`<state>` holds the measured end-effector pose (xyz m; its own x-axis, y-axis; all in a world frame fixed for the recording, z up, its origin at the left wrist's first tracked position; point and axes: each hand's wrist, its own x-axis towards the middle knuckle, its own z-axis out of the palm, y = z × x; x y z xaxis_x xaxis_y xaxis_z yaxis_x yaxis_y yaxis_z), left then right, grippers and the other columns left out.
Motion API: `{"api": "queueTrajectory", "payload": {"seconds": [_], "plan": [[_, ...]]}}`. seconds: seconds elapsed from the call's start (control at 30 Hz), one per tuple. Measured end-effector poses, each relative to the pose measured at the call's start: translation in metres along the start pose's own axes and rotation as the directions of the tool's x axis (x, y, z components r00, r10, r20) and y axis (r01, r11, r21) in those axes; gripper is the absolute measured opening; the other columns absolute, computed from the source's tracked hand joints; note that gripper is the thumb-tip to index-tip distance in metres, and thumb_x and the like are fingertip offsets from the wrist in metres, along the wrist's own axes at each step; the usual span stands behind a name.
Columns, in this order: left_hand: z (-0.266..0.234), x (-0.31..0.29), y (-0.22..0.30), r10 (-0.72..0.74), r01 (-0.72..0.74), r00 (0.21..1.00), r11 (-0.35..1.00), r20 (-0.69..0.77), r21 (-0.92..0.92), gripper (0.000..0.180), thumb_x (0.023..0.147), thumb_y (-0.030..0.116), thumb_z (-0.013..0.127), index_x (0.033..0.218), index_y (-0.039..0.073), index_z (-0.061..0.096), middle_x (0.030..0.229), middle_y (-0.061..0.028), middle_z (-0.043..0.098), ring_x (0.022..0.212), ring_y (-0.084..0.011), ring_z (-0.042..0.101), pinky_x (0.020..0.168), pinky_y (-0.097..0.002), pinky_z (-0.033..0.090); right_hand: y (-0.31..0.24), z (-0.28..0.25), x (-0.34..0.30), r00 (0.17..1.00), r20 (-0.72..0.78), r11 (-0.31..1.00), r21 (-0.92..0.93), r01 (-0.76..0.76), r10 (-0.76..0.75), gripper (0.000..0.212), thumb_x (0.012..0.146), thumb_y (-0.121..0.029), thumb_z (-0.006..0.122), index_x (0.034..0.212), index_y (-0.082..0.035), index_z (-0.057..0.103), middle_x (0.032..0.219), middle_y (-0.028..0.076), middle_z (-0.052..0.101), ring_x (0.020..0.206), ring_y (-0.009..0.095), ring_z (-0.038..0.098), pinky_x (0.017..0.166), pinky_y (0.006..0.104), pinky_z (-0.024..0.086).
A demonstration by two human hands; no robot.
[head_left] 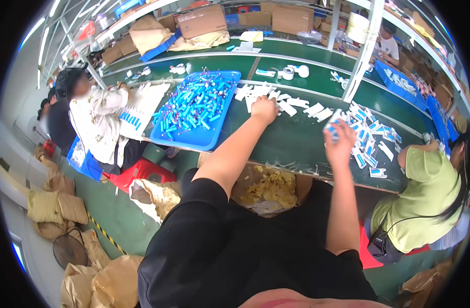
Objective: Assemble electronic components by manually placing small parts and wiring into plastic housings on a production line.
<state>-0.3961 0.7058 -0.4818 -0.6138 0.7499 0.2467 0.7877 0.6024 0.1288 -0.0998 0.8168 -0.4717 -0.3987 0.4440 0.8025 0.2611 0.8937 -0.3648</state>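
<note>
My left hand (264, 109) is stretched out over the bench, its fingers curled down onto a group of flat white plastic pieces (259, 91); the fingertips are partly hidden. Raised above the bench edge, my right hand (341, 142) grips a white plastic casing (331, 123) that has a blue cylindrical cell in it. Just right of that hand lies a heap of similar white casings (366, 136) with blue cells. A few more white pieces (296, 102) are scattered between my two hands.
A blue tray (214, 134) full of blue wired cells (194, 105) stands left of my left arm. Co-workers sit at the left (104, 113) and right (427, 190). Beyond is a green conveyor (276, 59); a metal post (363, 56) rises there. A box of yellow scraps (271, 190) sits below the bench.
</note>
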Motion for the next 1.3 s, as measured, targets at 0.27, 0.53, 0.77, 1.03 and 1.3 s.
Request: {"api": "queueTrajectory", "payload": {"seconds": [0.27,0.53,0.77,1.03,1.3], "plan": [[-0.013,-0.013,-0.016,-0.037,0.027,0.974,0.999,-0.225,-0.048,0.021,0.093,0.009,0.061,0.113,0.005,0.067,0.103,-0.0188,0.075,0.098,-0.0358,0.075,0.083,-0.0471,0.063,0.109,-0.026,0.036,0.956,0.134,0.831,-0.536,-0.152,0.261,0.035,0.09,-0.031,0.078,0.122,-0.016,0.077,0.141,0.007,0.068,0.128,0.036,0.058,0.107,0.0548,0.04],[-0.042,-0.131,-0.007,-0.126,0.111,0.991,0.95,-0.034,-0.292,0.024,0.085,0.025,0.063,0.098,0.007,0.072,0.09,-0.0219,0.076,0.087,-0.0398,0.075,0.08,-0.0521,0.061,0.006,0.047,0.036,0.997,0.017,0.994,-0.074,0.082,-0.081,0.038,0.086,-0.016,0.079,0.122,-0.007,0.073,0.134,0.019,0.065,0.129,0.039,0.057,0.112,0.0497,0.041],[-0.008,-0.162,-0.014,0.008,-0.203,0.893,0.899,-0.449,-0.387,0.03,0.086,0.029,0.068,0.104,0.006,0.069,0.11,-0.0198,0.071,0.109,-0.0378,0.066,0.099,-0.0502,0.049,-0.219,0.151,0.031,0.819,0.508,0.848,0.528,-0.052,-0.266,0.018,0.091,-0.017,0.077,0.108,-0.009,0.08,0.097,0.011,0.078,0.088,0.029,0.072,0.081,0.0406,0.056],[0.048,-0.134,-0.023,0.262,-0.483,0.764,0.838,-0.59,-0.254,0.017,0.082,0.022,0.067,0.084,0.008,0.059,0.09,-0.0126,0.057,0.085,-0.0325,0.059,0.077,-0.0425,0.049,-0.294,0.259,0.032,0.703,0.683,0.957,-0.02,0.288,-0.198,0.038,0.083,-0.047,0.079,0.093,-0.01,0.082,0.096,0.012,0.078,0.108,0.036,0.066,0.096,0.0524,0.044],[0.008,-0.161,-0.02,0.316,-0.444,0.855,0.856,-0.411,-0.264,0.017,0.08,0.015,0.071,0.089,0.001,0.067,0.094,-0.0137,0.067,0.093,-0.0333,0.067,0.078,-0.0459,0.054,-0.274,0.237,0.004,0.915,0.348,0.742,0.665,-0.085,-0.207,0.015,0.095,-0.016,0.075,0.089,-0.003,0.068,0.09,0.011,0.078,0.074,0.023,0.072,0.068,0.0391,0.056]]}}
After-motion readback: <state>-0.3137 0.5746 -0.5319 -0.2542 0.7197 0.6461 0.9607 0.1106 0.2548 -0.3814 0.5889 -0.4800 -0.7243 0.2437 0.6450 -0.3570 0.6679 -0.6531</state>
